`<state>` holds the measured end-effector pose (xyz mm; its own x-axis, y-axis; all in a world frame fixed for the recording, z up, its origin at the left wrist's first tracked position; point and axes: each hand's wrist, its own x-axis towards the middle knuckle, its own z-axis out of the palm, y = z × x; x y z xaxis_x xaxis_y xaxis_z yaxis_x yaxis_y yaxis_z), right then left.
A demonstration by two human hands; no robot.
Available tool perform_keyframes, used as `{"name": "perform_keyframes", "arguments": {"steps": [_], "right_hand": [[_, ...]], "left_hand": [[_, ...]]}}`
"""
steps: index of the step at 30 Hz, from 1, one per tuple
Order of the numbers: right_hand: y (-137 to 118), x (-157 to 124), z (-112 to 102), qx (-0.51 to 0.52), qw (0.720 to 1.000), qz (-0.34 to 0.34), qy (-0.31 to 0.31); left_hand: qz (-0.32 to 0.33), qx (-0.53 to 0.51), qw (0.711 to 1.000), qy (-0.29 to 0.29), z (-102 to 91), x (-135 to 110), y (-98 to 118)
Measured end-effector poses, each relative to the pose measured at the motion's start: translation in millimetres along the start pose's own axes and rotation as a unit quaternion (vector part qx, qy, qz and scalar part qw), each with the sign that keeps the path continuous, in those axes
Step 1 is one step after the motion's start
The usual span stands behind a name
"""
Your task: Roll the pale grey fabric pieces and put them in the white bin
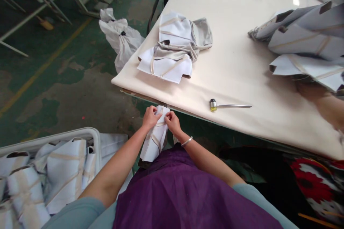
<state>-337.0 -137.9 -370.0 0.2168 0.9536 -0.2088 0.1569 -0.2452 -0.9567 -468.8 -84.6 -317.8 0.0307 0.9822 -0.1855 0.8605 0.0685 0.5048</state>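
My left hand (pixel 151 117) and my right hand (pixel 172 121) both pinch the top of a white fabric piece (pixel 155 139) stitched with tan tape. They hold it just below the near edge of a cream-covered work table (pixel 231 64), with its lower end hanging over my purple apron (pixel 172 193). A silver bangle (pixel 186 141) circles my right wrist. On the table lies a loose pile of similar white-and-grey fabric pieces (pixel 172 50), beyond my hands. A small mallet with a yellow head (pixel 213 105) and a steel shaft lies nearer my right hand.
A co-worker's forearm (pixel 321 103) reaches in at the right, beneath a blurred bunch of fabric pieces (pixel 303 43). A metal-rimmed bin (pixel 53 139) full of taped pieces stands at lower left. A white sack (pixel 119 37) sits on the green floor beyond the table corner.
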Motion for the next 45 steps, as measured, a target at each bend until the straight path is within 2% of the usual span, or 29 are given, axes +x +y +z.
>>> {"name": "perform_keyframes", "arguments": {"steps": [5,9,13,17,21,23,25,27,29,34,38,41,45], "right_hand": [[-6,1,2,-0.025,1.0,0.007,0.012],[-8,1,0,-0.045,0.999,0.005,0.006],[-7,1,-1,-0.039,0.999,0.004,-0.006],[-3,3,-1,-0.041,0.999,0.003,-0.012],[-8,-3,-2,-0.107,0.994,-0.018,-0.018],[-14,-9,-4,-0.187,0.979,-0.082,-0.009],[-21,-13,-7,-0.266,0.947,-0.18,-0.03],[-26,-16,-10,-0.315,0.911,-0.256,-0.076],[-30,-17,-13,-0.337,0.888,-0.293,-0.111],[-33,-26,-17,-0.354,0.844,-0.343,-0.213],[-33,-25,-22,-0.351,0.826,-0.364,-0.25],[-30,-7,-27,-0.357,0.822,-0.368,-0.246],[-24,17,-30,-0.365,0.839,-0.346,-0.206]], "left_hand": [[0.001,0.036,0.999,0.009,-0.8,-16,6],[-0.049,0.037,0.998,0.029,8.2,-13,5],[-0.071,0.048,0.995,0.048,13.4,-4,9],[-0.134,0.004,0.991,-0.009,16.6,14,8],[-0.186,-0.129,0.97,-0.093,15.8,33,-1],[-0.193,-0.186,0.952,-0.149,13.1,41,-6],[-0.198,-0.218,0.935,-0.196,10.6,48,-9],[-0.197,-0.229,0.928,-0.218,9.5,53,-11],[-0.192,-0.223,0.928,-0.227,9.9,55,-12],[-0.157,-0.156,0.954,-0.201,13.3,54,-14],[-0.12,-0.151,0.971,-0.144,13.9,51,-18],[-0.131,-0.175,0.963,-0.16,11.3,49,-17],[-0.194,-0.238,0.928,-0.21,5.9,50,-7]]}}
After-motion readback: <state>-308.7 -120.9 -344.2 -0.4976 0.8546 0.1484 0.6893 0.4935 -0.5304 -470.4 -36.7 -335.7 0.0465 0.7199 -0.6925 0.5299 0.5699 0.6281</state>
